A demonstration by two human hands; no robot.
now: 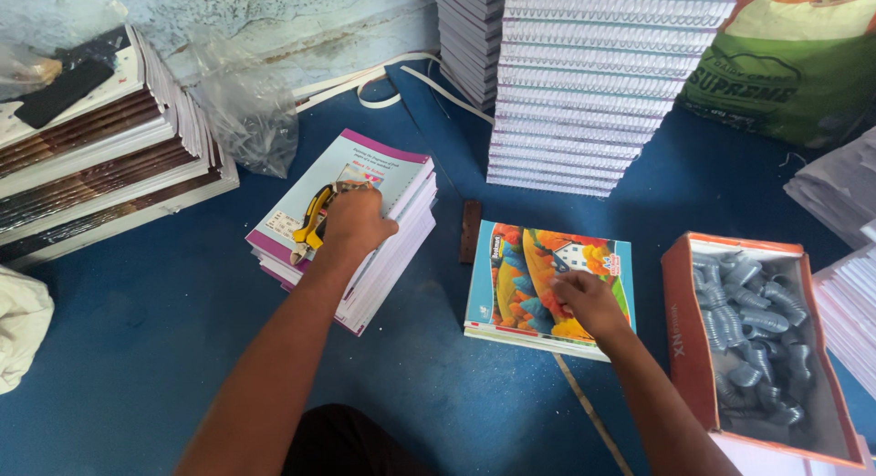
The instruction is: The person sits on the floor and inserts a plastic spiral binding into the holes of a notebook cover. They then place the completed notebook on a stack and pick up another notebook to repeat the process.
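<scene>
Head cam: left hand [358, 222] closed round yellow-handled pliers [315, 222], knuckles up, resting on top of a stack of white-and-magenta booklets [388, 179] at centre-left. Pliers' handles stick out twd the stack's left edge. Right hand [591, 303] lies on a colourful-covered notebook [520, 275], fingers curled onto the cover, nothing gripped that I can make out. Notebook sits on a thin pile, centre, just right of the booklets w/ a narrow strip of blue floor [164, 330] between. Small dark brown bar [470, 231] lies in that gap.

Open room: wide bare blue patch lower left and btwn the forearms; right side tight.

Just right of the notebook, an open orange-red carton [683, 321], long rectangular, filled w/ grey spiral binding coils [748, 330]. Behind, a tall stack of spiral-bound pads [584, 83], white wire edges facing the camera. Top right, green-and-orange printed sack [794, 65]. Top left, stacked books [100, 166], brown-and-white edges, w/ a clear plastic bag [246, 111] beside them. White paper piles [839, 193] at the right edge.
</scene>
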